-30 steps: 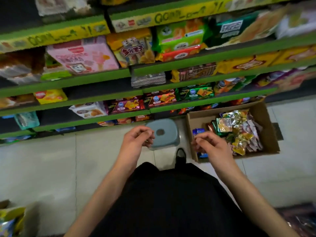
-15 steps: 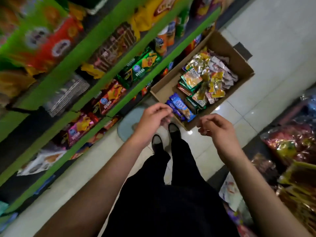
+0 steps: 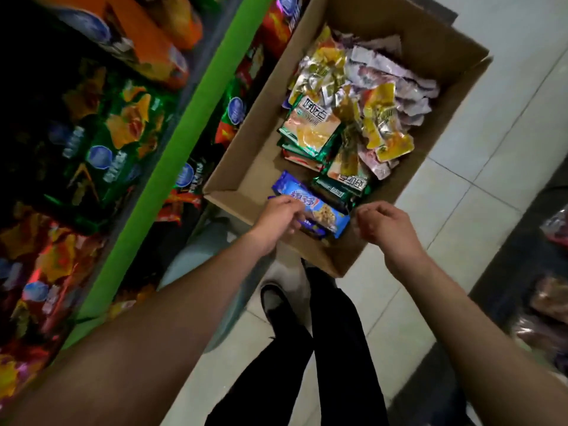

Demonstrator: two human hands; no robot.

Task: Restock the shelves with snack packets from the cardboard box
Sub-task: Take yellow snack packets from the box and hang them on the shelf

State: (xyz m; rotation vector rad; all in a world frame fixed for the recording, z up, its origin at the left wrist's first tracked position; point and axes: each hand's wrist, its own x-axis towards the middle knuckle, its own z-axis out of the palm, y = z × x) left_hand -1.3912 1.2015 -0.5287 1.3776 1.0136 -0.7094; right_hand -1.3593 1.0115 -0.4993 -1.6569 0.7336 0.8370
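Note:
An open cardboard box [image 3: 246, 179] stands on the tiled floor beside the green-edged shelves [image 3: 172, 149]. It holds blue snack packets [image 3: 322, 210] at its near end, green packets [image 3: 310, 127] in the middle, and yellow, silver and pale packets [image 3: 384, 118] heaped at the far side. My left hand [image 3: 276, 221] hangs over the near end of the blue packets with fingers loosely curled; contact is unclear. My right hand [image 3: 384, 224] hovers over the box's near right corner, loosely curled, holding nothing.
The shelves on the left are packed with green, red and orange snack bags [image 3: 116, 127]. A grey-blue stool [image 3: 196, 265] sits under my left forearm. My black trousers and shoes [image 3: 276, 302] stand just before the box. Dark racks of goods [image 3: 547, 302] line the right.
My view has swung down and closer over the box. Both hands have moved forward, from beside the stool to above the box's near end by the blue packets.

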